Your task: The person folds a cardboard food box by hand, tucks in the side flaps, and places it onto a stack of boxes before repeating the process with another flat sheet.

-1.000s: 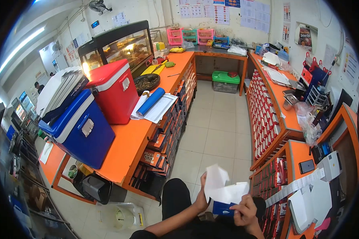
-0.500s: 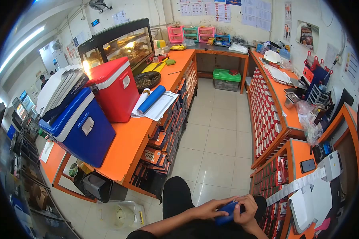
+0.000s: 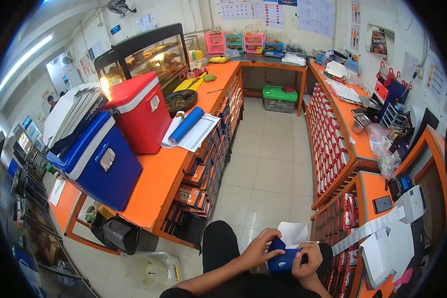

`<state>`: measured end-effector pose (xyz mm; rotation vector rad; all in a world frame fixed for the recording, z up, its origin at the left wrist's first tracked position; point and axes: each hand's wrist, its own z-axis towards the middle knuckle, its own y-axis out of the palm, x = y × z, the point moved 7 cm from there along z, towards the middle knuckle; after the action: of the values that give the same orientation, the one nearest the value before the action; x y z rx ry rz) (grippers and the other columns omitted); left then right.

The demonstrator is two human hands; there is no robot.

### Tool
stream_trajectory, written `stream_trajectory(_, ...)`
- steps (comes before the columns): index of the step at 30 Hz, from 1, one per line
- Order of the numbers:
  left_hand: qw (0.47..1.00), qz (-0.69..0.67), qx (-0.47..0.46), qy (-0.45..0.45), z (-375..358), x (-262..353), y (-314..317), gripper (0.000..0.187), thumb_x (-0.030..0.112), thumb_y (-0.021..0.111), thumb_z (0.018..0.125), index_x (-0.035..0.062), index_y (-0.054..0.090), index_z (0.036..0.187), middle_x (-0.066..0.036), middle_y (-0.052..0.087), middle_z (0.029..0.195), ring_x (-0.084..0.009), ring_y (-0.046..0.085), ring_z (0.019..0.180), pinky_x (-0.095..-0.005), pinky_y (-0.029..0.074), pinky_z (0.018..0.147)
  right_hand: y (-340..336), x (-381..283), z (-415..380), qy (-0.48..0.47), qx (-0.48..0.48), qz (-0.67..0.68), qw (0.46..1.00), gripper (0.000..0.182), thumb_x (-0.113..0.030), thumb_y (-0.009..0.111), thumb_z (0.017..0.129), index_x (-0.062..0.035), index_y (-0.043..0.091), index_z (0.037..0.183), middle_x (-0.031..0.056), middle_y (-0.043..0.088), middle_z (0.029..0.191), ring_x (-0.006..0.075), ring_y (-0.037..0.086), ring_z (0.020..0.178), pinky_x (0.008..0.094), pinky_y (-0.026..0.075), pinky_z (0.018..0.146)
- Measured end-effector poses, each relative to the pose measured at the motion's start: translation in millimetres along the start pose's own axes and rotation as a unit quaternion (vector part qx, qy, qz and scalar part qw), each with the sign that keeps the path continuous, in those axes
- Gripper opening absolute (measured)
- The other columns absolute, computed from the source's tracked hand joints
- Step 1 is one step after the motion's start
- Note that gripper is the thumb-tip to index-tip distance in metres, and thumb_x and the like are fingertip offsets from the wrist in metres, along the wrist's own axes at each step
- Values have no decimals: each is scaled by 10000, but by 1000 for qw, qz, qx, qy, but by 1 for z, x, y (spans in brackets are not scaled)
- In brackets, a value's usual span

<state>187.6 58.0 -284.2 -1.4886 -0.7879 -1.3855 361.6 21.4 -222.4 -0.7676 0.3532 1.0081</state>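
Observation:
Over my lap, both hands are on a small blue paperboard box [image 3: 282,261] with a white inside. One white panel [image 3: 293,233] stands up at its far side, and a pale mark shows on the blue front. My left hand [image 3: 260,252] grips the left edge and a raised blue flap, thumb on the near side. On the right end, my right hand [image 3: 308,260] pinches the box wall with its fingers curled. Parts of the box are covered by my fingers.
To the left, an orange counter [image 3: 166,171] carries a blue cooler box [image 3: 104,171] and a red cooler box [image 3: 143,119]. A whitish bin [image 3: 151,268] stands on the floor. Rows of folded boxes [image 3: 328,144] fill the right shelves; a phone [image 3: 382,204] lies above them.
The blue paperboard has opened out into a box shape, and its white panel now shows. My left hand has shifted slightly left and up; the camera view has moved a little.

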Motion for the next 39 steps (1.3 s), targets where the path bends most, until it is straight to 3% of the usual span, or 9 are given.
stream_trajectory(11, 991, -24, -8, 131, -11, 3, 23, 565, 196, 776, 912, 58, 536, 1404, -156, 581, 1351, -295, 591, 1243, -402, 500, 1045, -3, -8, 4, -65, 11, 21, 998, 97, -58, 629, 787, -21, 541, 800, 163, 640, 801, 330, 606, 700, 401, 497, 686)
stream_trajectory(17, 978, 88, -4, 188, -16, 32, 24, 592, 233, 845, 838, 42, 549, 1313, -163, 579, 1394, -339, 577, 1268, -437, 471, 1077, -6, -2, 5, 10, 43, -36, 998, 115, -102, 602, 853, -17, 532, 818, 186, 627, 840, 317, 601, 756, 398, 495, 736)
stream_trajectory(22, 957, 190, 37, 218, -13, 31, 20, 599, 240, 855, 837, 41, 529, 1298, -167, 576, 1393, -318, 573, 1282, -434, 478, 1072, -8, -6, 17, -18, 26, -12, 999, 220, -223, 609, 930, -5, 612, 957, 205, 622, 1089, 321, 618, 984, 411, 504, 853)
stream_trajectory(26, 963, -44, 228, 135, -12, -9, -30, 404, 244, 744, 969, 59, 533, 1261, -123, 615, 1297, -198, 584, 1220, -350, 504, 984, -51, 40, 18, 43, 131, -8, 990, 271, -277, 562, 1001, -16, 621, 1048, 183, 580, 1231, 269, 577, 1120, 403, 481, 945)
stream_trajectory(28, 916, -324, 238, -1, -7, -64, -50, 241, 263, 639, 1046, 85, 551, 1183, -42, 637, 1138, -129, 600, 1077, -297, 508, 906, -57, 101, -3, 300, 141, 179, 926, 299, -293, 537, 1039, -20, 622, 1127, 142, 581, 1251, 219, 568, 1136, 373, 460, 974)
stream_trajectory(29, 915, -325, 239, -2, -8, -65, -49, 241, 263, 639, 1046, 85, 551, 1183, -42, 637, 1138, -129, 600, 1077, -297, 508, 906, -43, 107, -10, 359, 82, 354, 860, 384, -328, 539, 1057, -2, 608, 1249, 126, 585, 1274, 195, 573, 1161, 348, 456, 996)
stream_trajectory(34, 860, -467, 192, -68, -4, -59, -24, 255, 359, 542, 1086, 106, 558, 1105, 7, 618, 1022, -76, 593, 973, -259, 505, 861, -6, 60, -15, 324, 45, 481, 814, 525, -391, 619, 1022, -61, 556, 1425, 157, 475, 1475, 263, 475, 1387, 408, 362, 1179)
stream_trajectory(36, 852, -486, 181, -78, -4, -64, -14, 264, 361, 519, 1095, 102, 555, 1129, 4, 619, 1045, -77, 593, 995, -263, 508, 877, -13, 22, 8, 86, 8, 341, 936, 527, -402, 699, 983, -68, 596, 1376, 218, 398, 1507, 303, 518, 1331, 433, 465, 1077)
stream_trajectory(39, 851, -486, 175, -94, -9, -69, -9, 340, 387, 465, 1107, 80, 537, 1232, -23, 624, 1141, -103, 606, 1052, -287, 518, 927, -15, 18, 18, 58, -35, 311, 948, 561, -362, 851, 857, -73, 613, 1274, 237, 328, 1532, 355, 481, 1360, 442, 471, 1077)
